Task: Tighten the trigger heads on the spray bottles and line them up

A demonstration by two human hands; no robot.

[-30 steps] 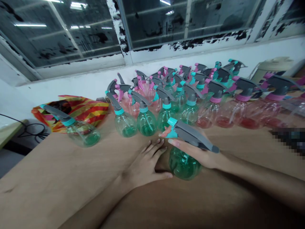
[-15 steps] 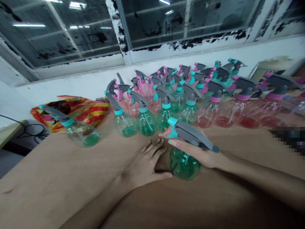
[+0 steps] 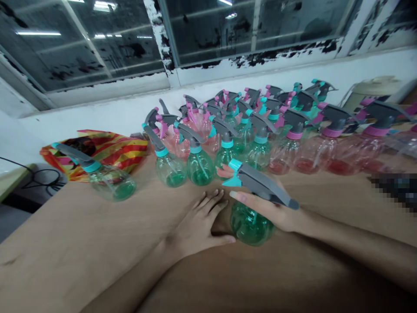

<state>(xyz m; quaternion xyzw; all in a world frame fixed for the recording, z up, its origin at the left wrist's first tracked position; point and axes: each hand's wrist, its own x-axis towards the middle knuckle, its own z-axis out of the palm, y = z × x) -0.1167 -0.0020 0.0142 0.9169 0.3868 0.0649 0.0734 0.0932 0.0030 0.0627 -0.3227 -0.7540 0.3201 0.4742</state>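
At nine o'clock a crinkled, striped plastic bag (image 3: 128, 152) lies behind a clear, round-bellied spray bottle (image 3: 109, 179), while at six o'clock the left hand (image 3: 198, 228) lies on the smooth, wood-toned tabletop (image 3: 81, 248), its grip spread apart, thumb tip close beside the held bottle (image 3: 252, 226). That glossy, bulbous green vessel sits at five o'clock, long axis roughly upright, turquoise nozzle (image 3: 235, 165) pointing toward ten, grey lever (image 3: 270, 189) tapering toward four, the right hand's (image 3: 285, 214) grip clamped around its neck. At three o'clock stand transparent pink bottles (image 3: 308, 160).
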